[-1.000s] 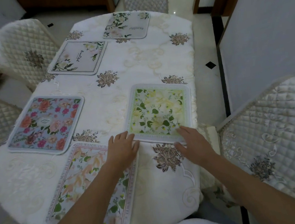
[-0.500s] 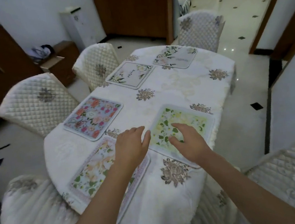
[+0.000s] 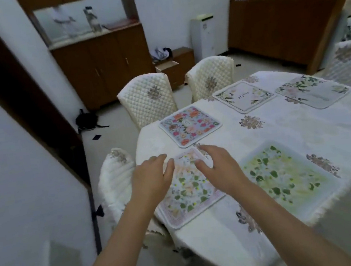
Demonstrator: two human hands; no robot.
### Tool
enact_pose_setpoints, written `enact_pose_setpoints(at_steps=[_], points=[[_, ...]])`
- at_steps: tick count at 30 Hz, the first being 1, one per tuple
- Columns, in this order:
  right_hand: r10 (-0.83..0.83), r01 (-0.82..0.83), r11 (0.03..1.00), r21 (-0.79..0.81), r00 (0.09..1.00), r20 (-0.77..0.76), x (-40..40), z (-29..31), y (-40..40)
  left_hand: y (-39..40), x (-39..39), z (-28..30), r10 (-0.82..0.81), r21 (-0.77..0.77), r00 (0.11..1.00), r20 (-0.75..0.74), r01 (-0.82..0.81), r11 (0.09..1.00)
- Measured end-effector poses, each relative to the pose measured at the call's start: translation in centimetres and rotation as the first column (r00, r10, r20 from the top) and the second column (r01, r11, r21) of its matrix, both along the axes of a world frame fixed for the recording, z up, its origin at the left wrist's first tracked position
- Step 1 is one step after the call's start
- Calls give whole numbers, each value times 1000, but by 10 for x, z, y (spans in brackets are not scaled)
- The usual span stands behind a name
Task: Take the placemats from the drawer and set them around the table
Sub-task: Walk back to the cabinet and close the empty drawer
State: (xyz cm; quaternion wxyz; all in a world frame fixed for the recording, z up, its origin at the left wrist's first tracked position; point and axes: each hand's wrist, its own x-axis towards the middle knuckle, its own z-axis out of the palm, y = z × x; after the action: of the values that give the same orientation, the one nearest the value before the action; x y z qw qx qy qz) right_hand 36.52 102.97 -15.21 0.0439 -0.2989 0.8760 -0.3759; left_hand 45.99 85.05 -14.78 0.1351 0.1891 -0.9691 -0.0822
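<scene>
Placemats, five of them, spread flat on the oval table under its cream embroidered tablecloth [image 3: 280,142]. Nearest one, a pink-bordered pastel floral rectangular placemat [image 3: 189,188], sat at the table's near end, corner slightly over the edge. Left hand [image 3: 151,179] was over its left edge, fingers loosely extended and together, thumb out toward the mat; couldn't tell if actually touching, nothing gripped. Right hand [image 3: 220,167] was over its upper right part, fingers relaxed and spread a bit, also holding nothing. Just right of it lay a green-and-yellow leafy rectangular placemat [image 3: 284,175] near the table's right edge. Beyond the hands, a blue placemat with red and pink flowers [image 3: 190,125], then a white placemat with floral corners and script [image 3: 243,96], then a pale grey-white floral placemat [image 3: 313,92] furthest off. Two cream quilted chairs [image 3: 149,100] stood along the far side, brown wooden cabinet [image 3: 105,62] behind.
</scene>
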Motion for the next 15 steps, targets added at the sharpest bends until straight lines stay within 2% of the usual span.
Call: enact_pose_setpoints(at_steps=[7,11,15], points=[[176,-165,984,73,969,-172,30,36,-97,-78,57,25,165,18,982,-90,-164,986],[268,-248,961,119,942,-200,63,50,-166,-135,105,35,264,21,960,-92,-263,965],[333,-308,941,141,916,-224,103,54,-232,-195,149,31,343,92,936,-80,-336,937]])
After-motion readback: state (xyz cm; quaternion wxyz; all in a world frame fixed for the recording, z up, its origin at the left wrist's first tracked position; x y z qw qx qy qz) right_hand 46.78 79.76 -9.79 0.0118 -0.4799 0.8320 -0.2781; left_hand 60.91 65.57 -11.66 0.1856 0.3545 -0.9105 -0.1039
